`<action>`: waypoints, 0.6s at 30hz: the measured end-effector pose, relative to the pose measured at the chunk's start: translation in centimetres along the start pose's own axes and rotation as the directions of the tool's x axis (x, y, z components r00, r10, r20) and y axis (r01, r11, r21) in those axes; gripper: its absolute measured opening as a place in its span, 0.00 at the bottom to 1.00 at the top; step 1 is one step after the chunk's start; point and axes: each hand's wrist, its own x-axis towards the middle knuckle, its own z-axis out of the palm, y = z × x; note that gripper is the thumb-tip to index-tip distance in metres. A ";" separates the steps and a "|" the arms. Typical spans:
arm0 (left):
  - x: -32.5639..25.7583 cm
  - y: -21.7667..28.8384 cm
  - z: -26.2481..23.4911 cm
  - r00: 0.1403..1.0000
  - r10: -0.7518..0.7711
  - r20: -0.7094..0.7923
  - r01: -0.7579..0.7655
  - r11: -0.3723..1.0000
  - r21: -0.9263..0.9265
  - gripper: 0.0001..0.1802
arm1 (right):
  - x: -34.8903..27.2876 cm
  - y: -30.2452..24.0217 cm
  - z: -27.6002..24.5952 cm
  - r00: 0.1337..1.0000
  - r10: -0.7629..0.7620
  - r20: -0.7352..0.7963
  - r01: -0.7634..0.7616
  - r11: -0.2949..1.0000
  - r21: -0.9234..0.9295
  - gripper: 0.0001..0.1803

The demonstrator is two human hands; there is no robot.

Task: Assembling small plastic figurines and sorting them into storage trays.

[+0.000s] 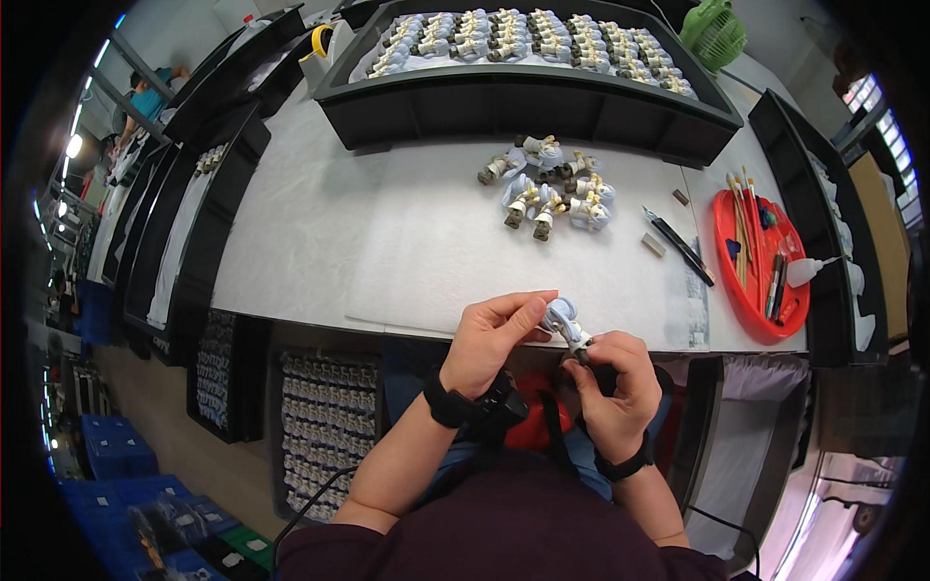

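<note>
A small figurine (pixel 572 329) with a pale blue top, a white middle and a dark base is held tilted over the table's near edge. My left hand (pixel 491 347) pinches its pale blue end between thumb and fingers. At the dark base, the fingers and thumb of my right hand (pixel 617 387) are closed on it. Farther back on the white sheet lies a loose cluster of similar figurines (pixel 544 208), several of them on their sides. To their right are a black pen-like tool (pixel 678 245) and a small grey block (pixel 653 245).
Beyond the cluster stands a large black tray (pixel 523 111) with rows of figurines. A red palette (pixel 725 254) with brushes and pens sits at right, near a white squeeze bottle (pixel 802 271). Black trays flank the table (pixel 291 213); a crate of figurines (pixel 329 426) is below left. A green fan (pixel 714 35) stands behind.
</note>
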 end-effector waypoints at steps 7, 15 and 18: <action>-0.2 0.2 0.6 1.000 0.003 -0.011 -0.002 0.996 0.091 0.13 | -0.1 -0.3 -0.6 0.989 -0.135 0.054 0.138 0.989 -0.060 0.14; 0.3 0.1 3.1 0.975 -0.077 0.207 0.060 0.994 0.090 0.15 | -0.4 1.8 -5.1 0.669 0.548 0.503 -0.730 0.358 0.581 0.14; 0.5 -1.1 3.9 0.949 0.010 0.314 -0.073 0.979 0.190 0.14 | -1.0 2.5 -6.5 0.709 0.412 0.572 -0.702 0.344 0.623 0.17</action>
